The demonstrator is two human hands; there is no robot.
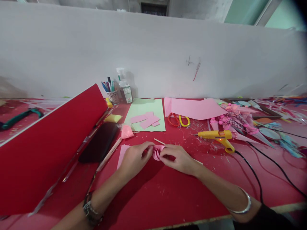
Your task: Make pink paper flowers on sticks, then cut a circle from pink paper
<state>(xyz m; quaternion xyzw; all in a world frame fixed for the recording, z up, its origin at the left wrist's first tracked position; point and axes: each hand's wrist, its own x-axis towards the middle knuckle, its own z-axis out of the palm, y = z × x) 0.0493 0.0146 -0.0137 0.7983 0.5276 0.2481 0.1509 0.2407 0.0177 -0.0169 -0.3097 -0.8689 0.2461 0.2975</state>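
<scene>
Between my two hands is a small piece of pink paper (157, 153) with curled, fringed strips. My left hand (135, 158) pinches its left edge between thumb and fingertips. On the other side my right hand (179, 159) grips the right edge with bent fingers. The curled paper is held just above the red tabletop (153, 198). Partly behind my left hand lies a flat pink paper piece (122, 156). A thin wooden stick (159, 141) rests just beyond the fingers, and another stick end (198, 161) shows past my right wrist.
A yellow glue gun (216, 135) with a black cable lies at right, beside pink paper cones (240, 119). Scissors (178, 120) and a green sheet (144, 105) with pink strips lie ahead. At left are a black phone (99, 142) and an upright red board (48, 150).
</scene>
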